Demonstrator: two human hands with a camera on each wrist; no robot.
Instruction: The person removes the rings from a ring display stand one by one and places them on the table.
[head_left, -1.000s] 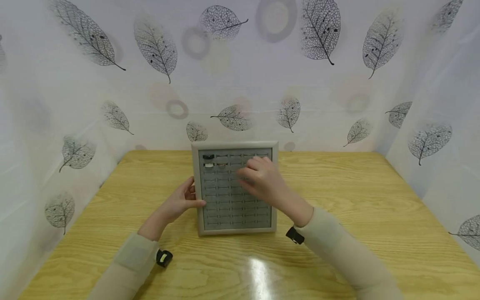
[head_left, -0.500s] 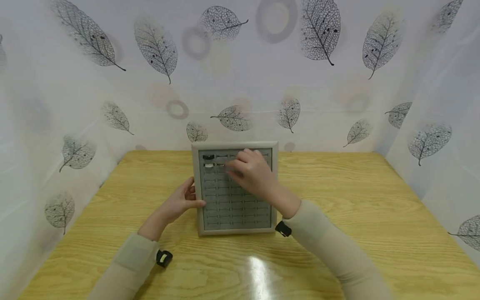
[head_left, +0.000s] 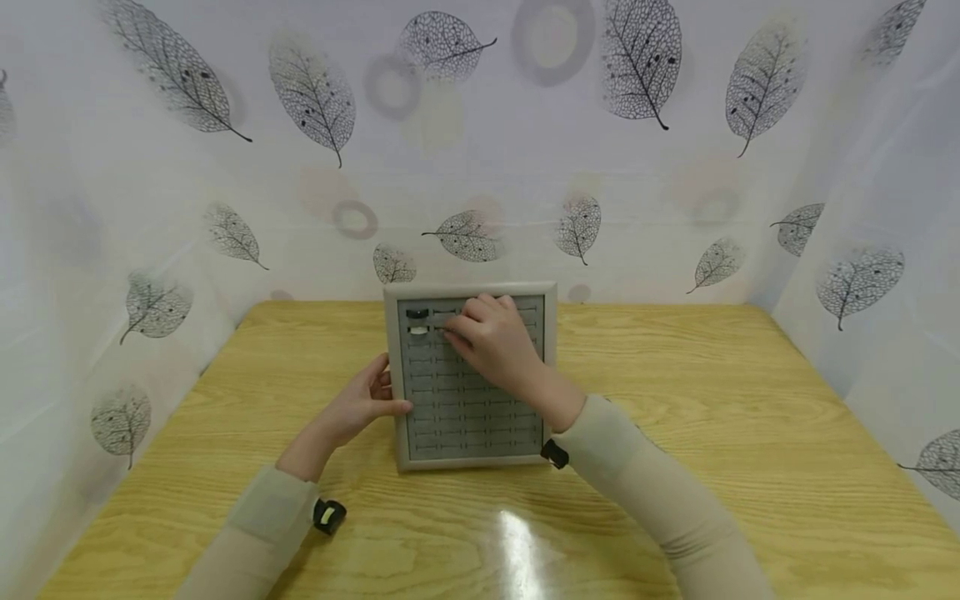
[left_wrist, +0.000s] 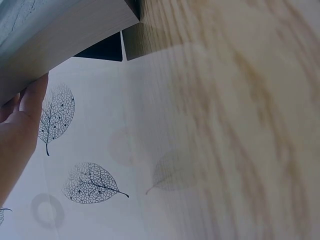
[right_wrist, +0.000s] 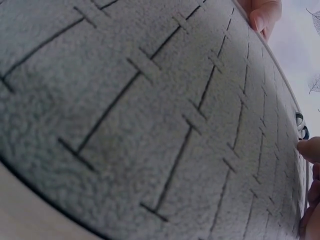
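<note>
A grey foam ring display board (head_left: 472,417) in a pale frame stands upright on the table, with rows of slots. My left hand (head_left: 352,408) grips its left edge, thumb in front and fingers behind; the left wrist view shows this hand (left_wrist: 22,120) at the frame's side. A black ring (head_left: 417,314) sits in the top left slot, with a white ring (head_left: 417,331) just below. My right hand (head_left: 491,337) has curled fingers at the second-row slot beside the white ring. Its fingertips pinch at a small ring there, which they now hide. The right wrist view shows this hand (right_wrist: 312,192) near the rings.
The wood-grain table (head_left: 675,375) extends around the board. A leaf-patterned curtain (head_left: 480,167) hangs behind and at both sides. Black cameras (head_left: 328,517) are strapped to both wrists. Many slots on the board hold no ring.
My right hand has moved left and slightly up across the board, and its fingertips now cover the small ring seen earlier in the second row. The left hand and board stay still.
</note>
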